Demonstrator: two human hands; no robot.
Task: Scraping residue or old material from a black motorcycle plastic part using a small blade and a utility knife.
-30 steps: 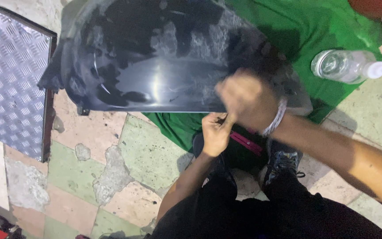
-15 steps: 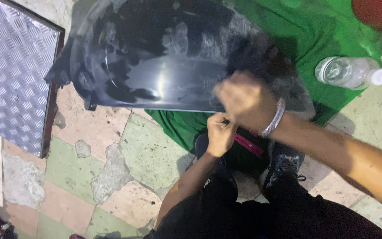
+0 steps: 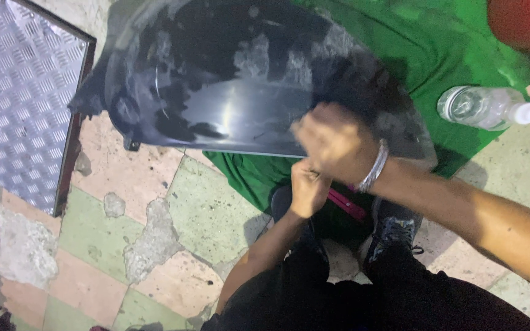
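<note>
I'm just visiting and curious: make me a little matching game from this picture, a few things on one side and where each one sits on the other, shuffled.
Things:
1. dark curved panel
2. plastic bottle
3. ridged metal plate
4. right hand

Places:
a. lying on its side at the green cloth's right edge
b. flat on the floor at far left
c. pressed on the panel's near right edge, just above the left hand
d. spread across the cloth and the cracked tiles

Pairs: 1-d, 2-a, 3-b, 4-c
</note>
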